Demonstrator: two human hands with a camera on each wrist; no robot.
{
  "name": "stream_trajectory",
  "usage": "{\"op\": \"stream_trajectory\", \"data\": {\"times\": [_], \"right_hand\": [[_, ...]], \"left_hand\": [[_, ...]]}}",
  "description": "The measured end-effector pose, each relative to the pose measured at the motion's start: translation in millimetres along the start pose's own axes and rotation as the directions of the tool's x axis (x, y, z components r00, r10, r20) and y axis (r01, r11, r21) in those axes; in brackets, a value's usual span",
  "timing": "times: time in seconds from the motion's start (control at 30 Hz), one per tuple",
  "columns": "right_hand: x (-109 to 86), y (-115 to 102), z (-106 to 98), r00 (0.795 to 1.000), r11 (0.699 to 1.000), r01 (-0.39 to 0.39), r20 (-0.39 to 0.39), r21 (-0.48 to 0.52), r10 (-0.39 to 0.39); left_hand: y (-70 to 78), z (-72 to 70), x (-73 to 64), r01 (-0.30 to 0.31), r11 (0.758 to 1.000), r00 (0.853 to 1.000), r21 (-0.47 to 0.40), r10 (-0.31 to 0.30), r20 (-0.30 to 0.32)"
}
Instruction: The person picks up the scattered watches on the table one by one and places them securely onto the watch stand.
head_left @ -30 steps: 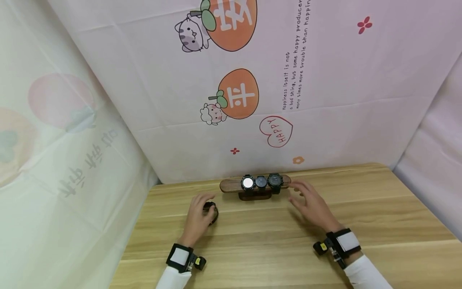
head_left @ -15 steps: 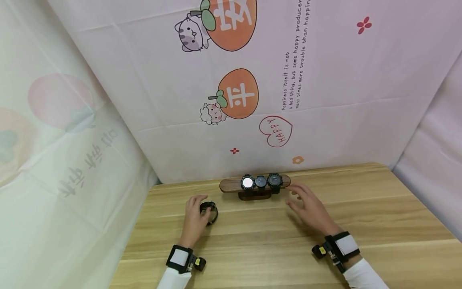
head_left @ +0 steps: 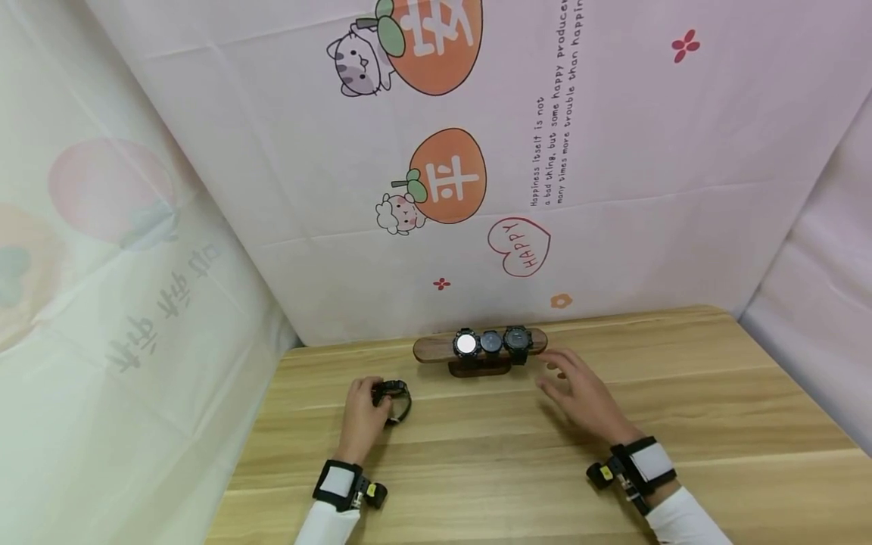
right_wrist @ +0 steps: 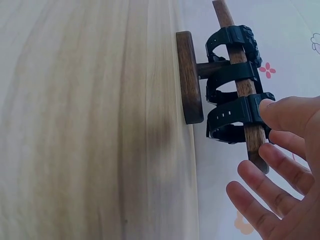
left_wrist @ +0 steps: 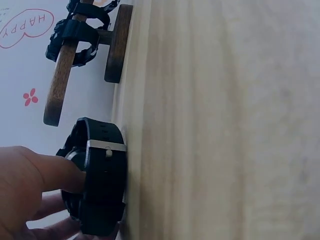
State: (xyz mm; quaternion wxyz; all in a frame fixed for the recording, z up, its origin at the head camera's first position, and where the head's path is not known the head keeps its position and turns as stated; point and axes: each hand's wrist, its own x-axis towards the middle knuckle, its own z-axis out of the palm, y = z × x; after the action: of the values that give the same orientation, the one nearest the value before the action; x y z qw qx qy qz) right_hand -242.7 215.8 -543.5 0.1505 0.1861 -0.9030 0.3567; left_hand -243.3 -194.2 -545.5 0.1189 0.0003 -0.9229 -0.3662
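Observation:
My left hand [head_left: 361, 416] pinches a black wristwatch [head_left: 392, 387] at the left of the table. In the left wrist view the thumb reaches inside the loop of its buckled strap [left_wrist: 106, 175], and other fingers lie behind the case. Three black watches hang round the bar of a dark wooden watch stand [head_left: 432, 350] near the back edge; the left one [head_left: 466, 344] has a bright face. Beside the bar's right end hovers my right hand [head_left: 584, 395], fingers spread and relaxed. The right wrist view has that hand [right_wrist: 295, 175] close to the nearest watch [right_wrist: 235, 112], holding nothing; contact is unclear.
The wooden table [head_left: 490, 469] ends at a printed white cloth [head_left: 354, 288] hanging behind it. More cloth hangs at the left [head_left: 136, 424] and right. The stand's foot [right_wrist: 190, 77] rests on the table below the raised bar.
My left fingers have closed onto the wristwatch, whose case has turned into clearer view. My right hand has drifted slightly down and left, staying beside the stand.

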Motion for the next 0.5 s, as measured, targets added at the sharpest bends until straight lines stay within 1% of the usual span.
{"op": "stream_trajectory", "data": {"times": [0.17,0.33,0.5], "right_hand": [[0.8,-1.9,0.8,1.000,1.000,0.001,0.004,0.001,-0.001],[1.5,-2.4,1.8,1.000,1.000,0.013,0.001,0.001,-0.013],[0.1,-2.3,3.1,1.000,1.000,0.023,0.005,0.003,-0.023]], "left_hand": [[-1.1,-0.2,1.5,0.034,0.999,0.999,-0.005,-0.034,0.017],[-0.3,1.4,1.0,0.007,1.000,1.000,-0.002,-0.007,0.011],[2.1,5.3,-1.9,0.010,1.000,1.000,-0.015,-0.010,0.017]]}}
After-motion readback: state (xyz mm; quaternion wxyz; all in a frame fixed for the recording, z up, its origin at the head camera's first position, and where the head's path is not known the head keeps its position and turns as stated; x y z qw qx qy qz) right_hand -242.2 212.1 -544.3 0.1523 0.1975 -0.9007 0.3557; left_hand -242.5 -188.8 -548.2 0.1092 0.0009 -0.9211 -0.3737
